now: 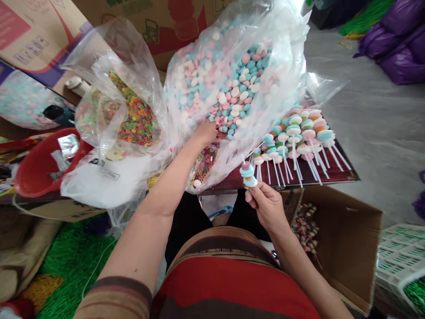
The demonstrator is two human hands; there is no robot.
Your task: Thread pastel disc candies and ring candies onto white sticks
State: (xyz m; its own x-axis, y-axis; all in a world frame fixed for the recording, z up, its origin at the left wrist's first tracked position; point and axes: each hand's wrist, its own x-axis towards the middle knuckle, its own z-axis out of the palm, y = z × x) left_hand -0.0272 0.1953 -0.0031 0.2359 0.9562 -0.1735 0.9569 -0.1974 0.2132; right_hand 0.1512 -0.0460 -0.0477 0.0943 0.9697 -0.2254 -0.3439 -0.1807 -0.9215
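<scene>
Okay, your left hand (206, 133) is down in the clear plastic bag (285, 75), at the near edge of the pastel pink, blue and white candies (247, 73). Fingertips mostly hidden, so can't tell how far they're open or if they've got hold of a piece. Your right hand (265, 201) is closed in a thumb-and-finger pinch on the candy skewer (248, 175), low on the stack at a blue piece.

Doing it well: pick one piece at a time, by its rim, so the flat face is free to meet the stick. Keep the right pinch under the lowest piece, firm but not crushing; the stack looks soft and could split or slide. Bare stick tip shows just above the purplish-red top piece, so hold it clear of the bag film, which could snag. Mind the small ring candies (207, 161) just below your left hand, easy to grab by mistake.

Pose: left arm stretched forward and inward, wrist bent down into the bag. Right forearm comes up from the lower right, elbow out, skewer nearly upright with the tip leaning slightly left. Lots of loaded skewers (295, 137) lie on the desk (338, 176) just beyond and right of your right hand; don't knock them. Open cardboard box (348, 248) sits right of your right forearm.
</scene>
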